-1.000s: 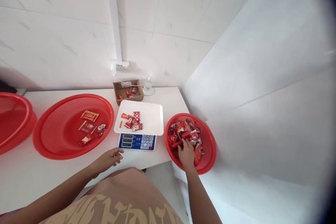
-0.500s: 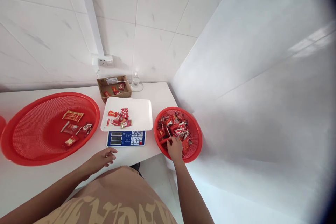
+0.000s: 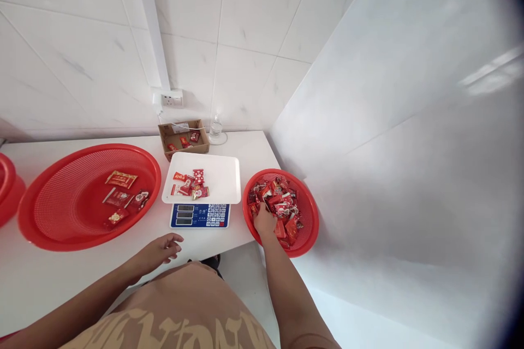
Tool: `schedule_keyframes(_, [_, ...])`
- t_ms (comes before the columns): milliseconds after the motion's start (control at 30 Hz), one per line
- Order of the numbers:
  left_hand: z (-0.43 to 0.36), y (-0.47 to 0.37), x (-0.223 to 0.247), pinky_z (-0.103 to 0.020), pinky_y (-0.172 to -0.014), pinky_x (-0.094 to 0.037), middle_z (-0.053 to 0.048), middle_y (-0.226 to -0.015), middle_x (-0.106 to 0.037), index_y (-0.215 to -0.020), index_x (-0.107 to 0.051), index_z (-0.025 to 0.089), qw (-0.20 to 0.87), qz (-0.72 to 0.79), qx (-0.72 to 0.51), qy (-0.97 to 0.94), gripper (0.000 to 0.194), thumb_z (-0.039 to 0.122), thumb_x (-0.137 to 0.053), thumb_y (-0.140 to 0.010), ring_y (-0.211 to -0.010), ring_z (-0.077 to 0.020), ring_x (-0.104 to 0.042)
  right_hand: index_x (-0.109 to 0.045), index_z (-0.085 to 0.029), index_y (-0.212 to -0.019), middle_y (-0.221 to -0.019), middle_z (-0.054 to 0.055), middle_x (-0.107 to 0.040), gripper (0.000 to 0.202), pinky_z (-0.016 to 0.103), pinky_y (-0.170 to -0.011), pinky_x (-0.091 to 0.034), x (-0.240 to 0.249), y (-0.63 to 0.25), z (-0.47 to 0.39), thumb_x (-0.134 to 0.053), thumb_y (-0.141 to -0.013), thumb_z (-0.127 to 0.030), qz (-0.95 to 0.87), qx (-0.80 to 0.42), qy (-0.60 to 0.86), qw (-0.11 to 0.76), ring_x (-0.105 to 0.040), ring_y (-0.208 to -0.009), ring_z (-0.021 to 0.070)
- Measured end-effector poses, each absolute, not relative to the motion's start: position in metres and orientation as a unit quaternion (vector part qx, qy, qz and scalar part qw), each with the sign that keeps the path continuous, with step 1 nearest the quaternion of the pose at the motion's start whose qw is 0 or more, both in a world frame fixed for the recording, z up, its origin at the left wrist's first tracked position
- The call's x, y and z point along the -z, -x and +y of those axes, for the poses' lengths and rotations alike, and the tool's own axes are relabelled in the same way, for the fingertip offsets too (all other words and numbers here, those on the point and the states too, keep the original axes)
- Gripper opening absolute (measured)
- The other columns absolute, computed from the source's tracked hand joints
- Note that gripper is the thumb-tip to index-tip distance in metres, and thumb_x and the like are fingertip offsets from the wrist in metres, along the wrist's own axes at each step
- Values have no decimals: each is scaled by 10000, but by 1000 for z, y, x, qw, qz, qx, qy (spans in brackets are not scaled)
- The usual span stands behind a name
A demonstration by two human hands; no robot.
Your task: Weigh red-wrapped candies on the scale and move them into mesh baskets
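My right hand (image 3: 265, 221) reaches into the round red basket (image 3: 314, 223) on the right, its fingertips among many red-wrapped sweets (image 3: 286, 207); its fingers are bent together, and what they pinch is too small to make out. My left hand (image 3: 166, 250) hovers over the table's front edge below the scale, fingers loosely curled and apart, holding nothing. The blue scale (image 3: 200, 216) carries a white tray (image 3: 223, 179) with several wrapped sweets (image 3: 190, 184) on its left half. Several packets (image 3: 123, 196) lie in the large red basket (image 3: 53, 196) at the left.
Behind the tray stands a cardboard box (image 3: 200, 148) with a few sweets, beside a clear bottle (image 3: 215, 126). Another red basket (image 3: 10, 191) is cut off at the left edge. A wall socket (image 3: 172, 99) is above the box. A white panel (image 3: 388, 174) rises on the right.
My right hand has shifted slightly left and up within the right basket; the red packet it was touching is no longer visible at its fingers. The view has moved a little left.
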State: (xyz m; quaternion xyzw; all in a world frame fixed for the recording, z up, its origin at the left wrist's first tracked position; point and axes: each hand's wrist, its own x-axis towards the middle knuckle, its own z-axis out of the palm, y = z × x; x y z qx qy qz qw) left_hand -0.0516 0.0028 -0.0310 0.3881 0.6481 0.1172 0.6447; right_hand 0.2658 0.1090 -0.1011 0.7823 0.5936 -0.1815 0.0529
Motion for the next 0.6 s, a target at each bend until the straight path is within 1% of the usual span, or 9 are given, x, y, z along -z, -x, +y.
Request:
schedule_keyframes(100, [-1, 55, 37, -329, -752, -462, -58, -924, -606, -1010, -559, 202, 650, 645, -119, -384, 512, 542, -592, -628, -867, -218, -598, -452, -208, -1176, -987, 120, -673, 350, 422, -867, -333, 104, -268, 109, -426, -829, -248, 572, 197, -795, 26, -605, -963, 264])
schedule_keyframes(200, [-4, 59, 42, -325, -750, -462, -58, -917, -602, -1016, -560, 199, 652, 643, -119, -384, 503, 532, -585, -640, -860, -213, -596, -486, -205, -1105, -960, 104, -682, 282, 409, -860, -346, 102, -268, 108, -423, -835, -254, 549, 210, -809, 4, -613, -946, 255])
schedule_keyframes(300, [-5, 61, 44, -322, -749, -462, -53, -918, -598, -1009, -564, 204, 650, 644, -122, -384, 497, 537, -583, -640, -850, -209, -597, -480, -191, -1142, -944, 116, -688, 315, 405, -846, -361, 97, -267, 109, -416, -851, -294, 536, 216, -816, -5, -620, -930, 264])
schedule_keyframes(400, [-6, 62, 45, -321, -747, -462, -48, -907, -594, -1006, -563, 205, 649, 648, -123, -380, 499, 536, -585, -633, -843, -206, -595, -496, -179, -1178, -949, 140, -687, 368, 416, -844, -364, 94, -266, 114, -425, -854, -338, 542, 207, -815, 4, -622, -928, 282])
schedule_keyframes(500, [-6, 63, 44, -323, -749, -460, -44, -888, -593, -1011, -562, 204, 652, 646, -126, -377, 489, 521, -581, -640, -839, -204, -590, -569, -181, -1121, -897, 142, -692, 329, 408, -834, -371, 93, -268, 121, -417, -858, -308, 546, 204, -812, 4, -625, -906, 275])
schedule_keyframes(600, [-5, 62, 42, -329, -743, -458, -43, -872, -595, -994, -566, 201, 652, 648, -129, -372, 482, 513, -594, -628, -827, -207, -587, -614, -188, -1070, -878, 135, -693, 312, 371, -793, -395, 93, -272, 125, -406, -856, -279, 541, 214, -813, -19, -629, -875, 256])
